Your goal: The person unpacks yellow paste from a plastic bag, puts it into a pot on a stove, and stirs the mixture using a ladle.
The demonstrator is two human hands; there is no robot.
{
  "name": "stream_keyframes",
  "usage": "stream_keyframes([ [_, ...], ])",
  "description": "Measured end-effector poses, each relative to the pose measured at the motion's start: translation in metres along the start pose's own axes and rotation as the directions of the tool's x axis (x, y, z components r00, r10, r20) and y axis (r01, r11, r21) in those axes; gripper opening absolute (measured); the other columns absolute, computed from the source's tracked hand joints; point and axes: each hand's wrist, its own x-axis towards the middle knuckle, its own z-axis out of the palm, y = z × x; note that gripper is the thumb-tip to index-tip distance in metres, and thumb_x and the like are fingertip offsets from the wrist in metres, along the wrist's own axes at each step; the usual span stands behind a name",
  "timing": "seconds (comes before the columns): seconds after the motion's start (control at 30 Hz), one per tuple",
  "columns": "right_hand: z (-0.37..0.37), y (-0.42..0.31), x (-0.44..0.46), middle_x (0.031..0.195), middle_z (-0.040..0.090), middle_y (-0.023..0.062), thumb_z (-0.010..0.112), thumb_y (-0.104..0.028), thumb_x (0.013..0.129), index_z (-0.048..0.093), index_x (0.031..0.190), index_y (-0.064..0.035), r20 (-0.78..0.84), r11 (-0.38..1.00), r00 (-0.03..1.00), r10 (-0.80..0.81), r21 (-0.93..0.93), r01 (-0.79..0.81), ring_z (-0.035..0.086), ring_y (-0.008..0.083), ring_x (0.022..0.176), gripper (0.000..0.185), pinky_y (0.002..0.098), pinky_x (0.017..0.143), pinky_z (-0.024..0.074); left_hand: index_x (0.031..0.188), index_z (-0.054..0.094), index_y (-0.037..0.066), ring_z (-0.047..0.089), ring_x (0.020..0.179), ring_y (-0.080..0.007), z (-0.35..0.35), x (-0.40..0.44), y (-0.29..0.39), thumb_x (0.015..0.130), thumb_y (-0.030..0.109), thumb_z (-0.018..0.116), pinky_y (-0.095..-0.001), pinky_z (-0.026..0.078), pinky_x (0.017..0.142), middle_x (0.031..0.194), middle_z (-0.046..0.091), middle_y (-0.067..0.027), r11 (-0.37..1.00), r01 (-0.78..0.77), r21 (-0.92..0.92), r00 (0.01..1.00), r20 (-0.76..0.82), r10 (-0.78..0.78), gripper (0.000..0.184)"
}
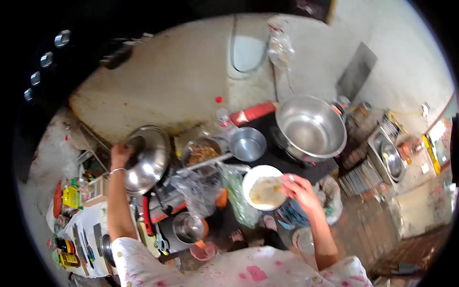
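At the left, my left hand [122,155] is closed on the dark knob of a shiny metal lid [148,172]. The lid is tilted up beside the stove, close to a red handle [146,215]. My right hand [299,190] grips the edge of a white bowl [249,179] over the front of the counter. Some pale yellowish food lies in the bowl; I cannot make out its kind. Behind the bowl stands a small metal pot [248,144]. A bowl of brown food [201,155] sits between that pot and the lid.
A large steel pot [311,126] stands at the back right of the dark counter. Clear plastic bags [198,193], a green bag [239,196], a metal bowl [189,228] and scissors [162,244] crowd the front. A sink [392,158] is far right; bottles [67,246] stand left.
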Motion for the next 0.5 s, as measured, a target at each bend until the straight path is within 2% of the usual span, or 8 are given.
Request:
stream_keyframes([
  [0.03, 0.0, -0.005, 0.005, 0.075, 0.06, 0.0033, 0.054, -0.016, 0.085, 0.055, 0.103, -0.0023, 0.051, 1.0, 0.999, -0.004, 0.025, 0.003, 0.044, 0.005, 0.058, 0.022, 0.0184, 0.05, 0.0321, 0.094, 0.059, 0.002, 0.06, 0.077, -0.0343, -0.027, -0.028, 0.051, 0.063, 0.025, 0.064, -0.0401, 0.046, 0.069, 0.077, 0.061, -0.0222, 0.977, -0.142, 0.162, 0.984, -0.082, 0.157, 0.039],
  [0.07, 0.002, -0.011, 0.009, 0.075, 0.059, 0.0031, 0.053, -0.015, 0.086, 0.054, 0.104, -0.0016, 0.057, 1.0, 0.998, 0.014, 0.01, -0.015, 0.043, 0.0049, 0.059, 0.023, 0.0185, 0.051, 0.0322, 0.1, 0.057, 0.001, 0.057, 0.085, -0.0359, -0.016, -0.018, 0.049, 0.064, 0.027, 0.067, -0.0413, 0.045, 0.075, 0.088, 0.06, -0.0239, 0.971, 0.033, 0.236, 0.994, -0.109, -0.007, 0.047],
  [0.1, 0.004, -0.018, 0.011, 0.075, 0.059, 0.003, 0.052, -0.015, 0.087, 0.054, 0.106, -0.0009, 0.069, 1.0, 0.997, 0.03, -0.005, -0.029, 0.043, 0.0047, 0.059, 0.024, 0.0186, 0.051, 0.0324, 0.105, 0.055, 0.001, 0.054, 0.091, -0.0398, -0.014, -0.024, 0.06, 0.069, 0.027, 0.067, -0.0415, 0.044, 0.079, 0.099, 0.056, -0.0251, 0.95, -0.16, 0.269, 0.929, -0.284, 0.237, 0.046],
  [0.17, 0.009, -0.03, 0.02, 0.075, 0.057, 0.0037, 0.054, -0.014, 0.085, 0.054, 0.107, 0.0013, 0.139, 0.999, 0.99, -0.032, 0.023, 0.029, 0.039, 0.0045, 0.058, 0.027, 0.0182, 0.052, 0.031, 0.104, 0.056, 0.002, 0.057, 0.087, -0.0337, -0.007, -0.037, 0.113, 0.077, 0.025, 0.062, -0.0367, 0.046, 0.076, 0.096, 0.059, -0.0191, 0.958, -0.24, -0.156, 0.933, -0.31, 0.183, 0.036],
  [0.23, 0.014, -0.05, 0.024, 0.075, 0.057, 0.004, 0.053, -0.015, 0.086, 0.054, 0.108, 0.0018, 0.185, 0.999, 0.982, -0.035, 0.008, 0.034, 0.038, 0.0041, 0.057, 0.028, 0.0178, 0.051, 0.0307, 0.102, 0.057, 0.003, 0.057, 0.083, -0.0204, -0.008, -0.087, 0.201, 0.084, 0.026, 0.056, -0.0298, 0.046, 0.071, 0.092, 0.06, -0.0091, 0.835, -0.047, -0.548, 0.999, -0.022, 0.042, 0.029],
  [0.3, 0.016, -0.073, 0.025, 0.075, 0.057, 0.0043, 0.053, -0.015, 0.086, 0.053, 0.109, 0.0023, 0.238, 0.999, 0.97, -0.041, -0.011, 0.045, 0.036, 0.0037, 0.056, 0.029, 0.0175, 0.051, 0.0304, 0.107, 0.054, 0.001, 0.055, 0.09, -0.0148, -0.002, -0.139, 0.266, 0.086, 0.028, 0.053, -0.0277, 0.044, 0.079, 0.099, 0.058, -0.0052, 0.626, 0.205, -0.752, 0.958, 0.286, 0.029, 0.033],
  [0.43, 0.017, -0.125, 0.018, 0.079, 0.056, 0.0087, 0.047, -0.011, 0.088, 0.05, 0.113, 0.0035, 0.4, 0.988, 0.904, -0.149, 0.09, 0.123, 0.034, 0.0035, 0.055, 0.03, 0.0164, 0.052, 0.0313, 0.108, 0.054, 0.008, 0.052, 0.093, -0.015, 0.071, -0.228, 0.316, 0.088, 0.035, 0.048, -0.0324, 0.044, 0.08, 0.101, 0.057, -0.0046, 0.226, 0.561, -0.796, 0.812, 0.583, 0.037, 0.035],
  [0.5, 0.021, -0.149, 0.009, 0.081, 0.056, 0.0091, 0.047, -0.011, 0.088, 0.049, 0.114, 0.0039, 0.432, 0.987, 0.887, -0.16, 0.095, 0.131, 0.034, 0.0036, 0.055, 0.03, 0.0164, 0.054, 0.0325, 0.122, 0.043, 0.008, 0.044, 0.111, -0.0215, 0.116, -0.263, 0.324, 0.086, 0.049, 0.043, -0.0428, 0.035, 0.091, 0.12, 0.048, -0.0108, -0.073, 0.761, -0.644, 0.647, 0.762, 0.018, 0.055],
])
